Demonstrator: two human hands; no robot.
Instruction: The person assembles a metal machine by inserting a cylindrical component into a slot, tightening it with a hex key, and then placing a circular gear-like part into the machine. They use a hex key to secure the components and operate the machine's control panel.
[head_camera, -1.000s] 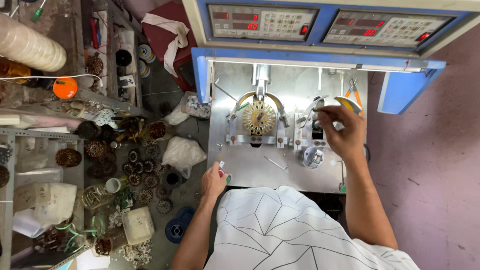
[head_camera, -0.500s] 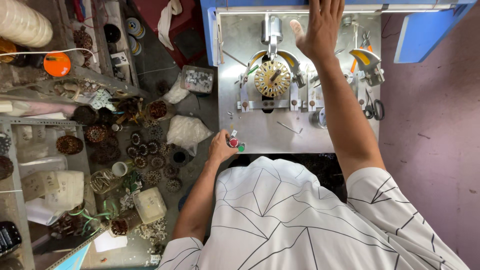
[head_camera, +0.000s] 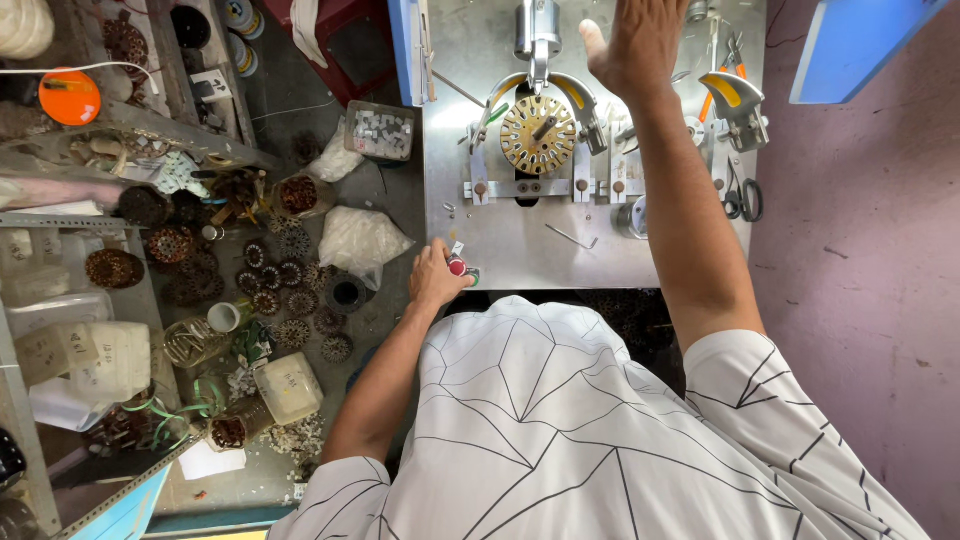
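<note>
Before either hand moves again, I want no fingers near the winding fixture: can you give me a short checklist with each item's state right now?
1. Left hand rests at the red button on the table's front edge: ok.
2. Right hand is raised, open, beyond the fixture, holding nothing: ok.
3. Round brass-coloured stator sits centred between the fixture's arms: ok.
4. Whether the button is pressed: cannot tell.
5. Scissors lie at the metal table's right side, away from both hands: ok.
</note>
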